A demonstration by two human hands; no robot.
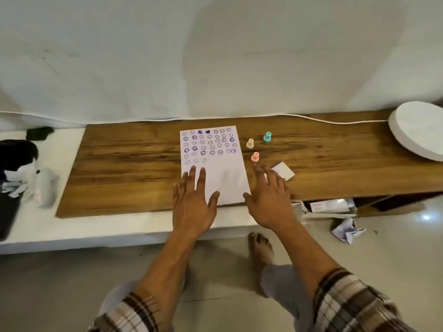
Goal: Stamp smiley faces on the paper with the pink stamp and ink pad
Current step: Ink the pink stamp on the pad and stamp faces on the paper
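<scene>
Left hand lies flat on the lower-left of the paper, fingers spread wide, holding nothing, just pinning the sheet. Right hand is open too, fingers splayed and empty, hovering or resting at the paper's right edge; contact with the wooden board can't be told.

Step in hand, as I judge it: reach for the pink stamp. It stands upright just beyond the right fingertips, near but apart, not yet gripped. To do it well: keep the left palm down so the sheet doesn't slide, close thumb and two fingers on the stamp's knob, lift straight so it doesn't tip.

Ink pad sits just to the right of the right fingers, partly hidden by them; looks like a white tile with a purple strip, lid state unclear. Dab there, straight down, before going to the paper.

Paper already carries several rows of purple smileys; the last row, just past the left fingertips, has only three. Next print likely goes right of those, ahead of the left index finger and left of the right hand. Bottom third is blank.

Beige stamp and teal stamp stand farther beyond the right fingers, well apart from them; avoid those.
</scene>
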